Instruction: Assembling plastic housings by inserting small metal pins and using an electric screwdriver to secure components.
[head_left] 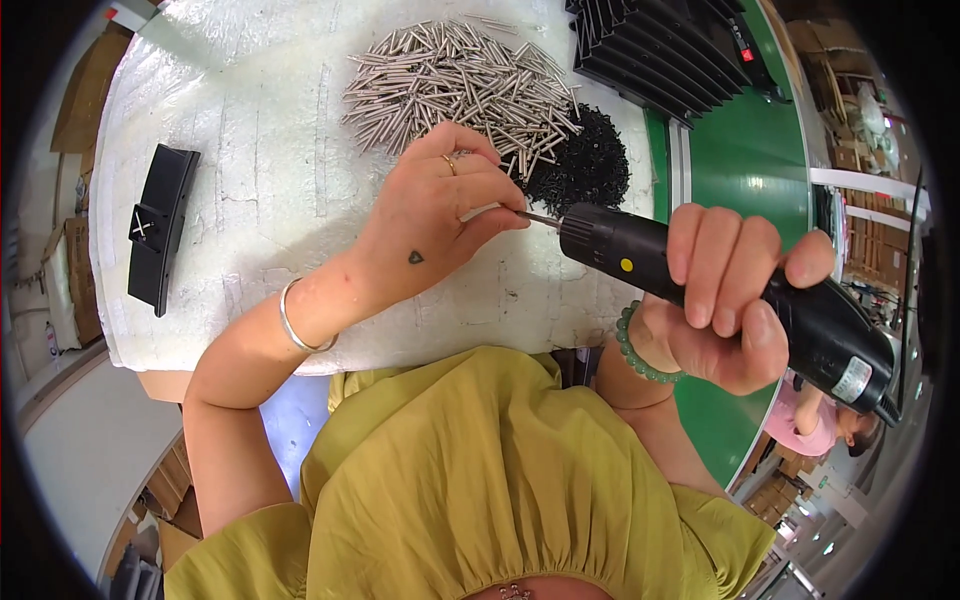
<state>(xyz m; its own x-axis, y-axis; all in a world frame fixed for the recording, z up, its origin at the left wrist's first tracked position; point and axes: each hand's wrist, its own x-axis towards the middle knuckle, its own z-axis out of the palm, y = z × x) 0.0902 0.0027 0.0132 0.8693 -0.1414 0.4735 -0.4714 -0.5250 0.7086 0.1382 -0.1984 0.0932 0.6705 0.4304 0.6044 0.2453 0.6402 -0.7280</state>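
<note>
My right hand (pixel 725 290) is wrapped around a black electric screwdriver (pixel 615 245), which lies nearly level with its thin bit (pixel 541 218) pointing left. My left hand (pixel 435 205) is closed in a pinch right at the bit's tip. Whatever small piece sits between thumb and forefinger is hidden by the fingers. Behind the left hand spreads a heap of thin silver metal pins (pixel 455 85). Against that heap's right side lies a pile of small black screws (pixel 592 165), just beyond the screwdriver's nose.
A black panel-like part (pixel 160 230) with a small raised block lies at the table's left. Black finned parts (pixel 660 55) stand at the far right. White foam sheeting (pixel 270 200) covers the work surface, beside a green surface (pixel 740 165). A person in pink (pixel 805 420) is off to the right.
</note>
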